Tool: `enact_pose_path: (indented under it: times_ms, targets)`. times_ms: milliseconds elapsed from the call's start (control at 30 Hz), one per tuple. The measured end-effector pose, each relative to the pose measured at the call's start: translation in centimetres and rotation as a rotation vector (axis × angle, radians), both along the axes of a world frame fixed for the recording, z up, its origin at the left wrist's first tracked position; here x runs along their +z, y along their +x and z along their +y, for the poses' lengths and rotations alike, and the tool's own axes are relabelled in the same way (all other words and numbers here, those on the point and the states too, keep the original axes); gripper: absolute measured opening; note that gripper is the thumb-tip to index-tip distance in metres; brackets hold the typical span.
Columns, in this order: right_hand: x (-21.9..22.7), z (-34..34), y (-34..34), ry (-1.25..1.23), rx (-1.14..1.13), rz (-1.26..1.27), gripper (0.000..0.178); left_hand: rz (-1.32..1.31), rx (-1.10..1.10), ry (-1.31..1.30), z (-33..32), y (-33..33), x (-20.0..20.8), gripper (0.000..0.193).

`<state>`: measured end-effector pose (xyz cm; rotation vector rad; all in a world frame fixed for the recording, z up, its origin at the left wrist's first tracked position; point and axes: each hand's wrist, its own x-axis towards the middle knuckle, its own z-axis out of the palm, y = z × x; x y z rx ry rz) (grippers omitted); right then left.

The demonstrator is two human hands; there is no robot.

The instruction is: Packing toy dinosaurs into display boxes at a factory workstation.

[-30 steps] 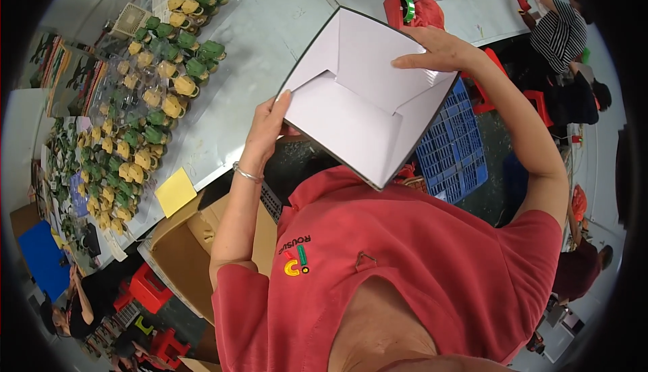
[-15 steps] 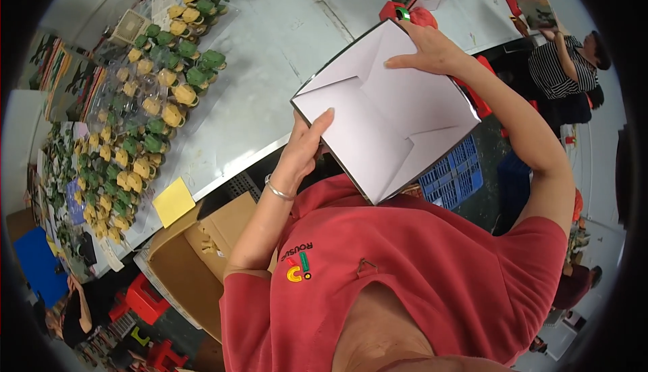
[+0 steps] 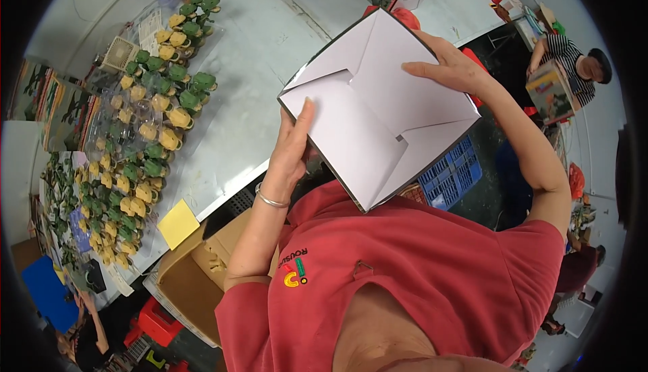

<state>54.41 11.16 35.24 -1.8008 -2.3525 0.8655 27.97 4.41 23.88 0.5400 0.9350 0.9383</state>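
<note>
A cardboard box (image 3: 385,102) with white folded, interlocking flaps and a dark outer edge is held up in front of my chest, over the near edge of the table. My left hand (image 3: 290,146) grips its left edge, thumb on the white flaps and the other fingers mostly out of sight behind it. At the upper right edge, my right hand (image 3: 452,68) holds on the same way, its thumb stretched over a flap. The flaps overlap, and a small gap shows where they meet.
Rows of small green and yellow plastic toys (image 3: 162,98) cover the table's left side. A yellow sheet (image 3: 179,224) lies near an open brown carton (image 3: 185,274). A blue crate (image 3: 451,173) sits below on the right. At far right, a person holds a printed box (image 3: 550,94).
The box in my hands has shifted slightly left and tilted a little. My right hand sits farther down its edge. The person at far right has lowered a printed box.
</note>
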Motion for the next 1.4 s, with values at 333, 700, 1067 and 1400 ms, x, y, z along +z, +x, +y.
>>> enact_pose_path:
  times_ms: [333, 700, 1067, 1400]
  targets:
    - [4.5, 0.4, -2.4, 0.752, -0.138, 0.171, 0.084, 0.308, 0.307, 0.725, 1.3, 2.2, 4.3, 0.068]
    - [1.2, 2.2, -4.6, 1.001, -0.254, 0.009, 0.097, 0.254, 0.333, 0.591, 4.3, 1.9, 3.7, 0.062]
    - [0.6, 2.7, -2.8, 0.721, -0.277, 0.036, 0.095, 0.19, 0.183, 0.323, 5.0, 1.8, 3.7, 0.06]
    - [0.4, 3.0, -7.5, 0.886, -0.276, -0.26, 0.098, 0.124, 0.51, 0.367, 7.2, 4.3, -1.2, 0.058]
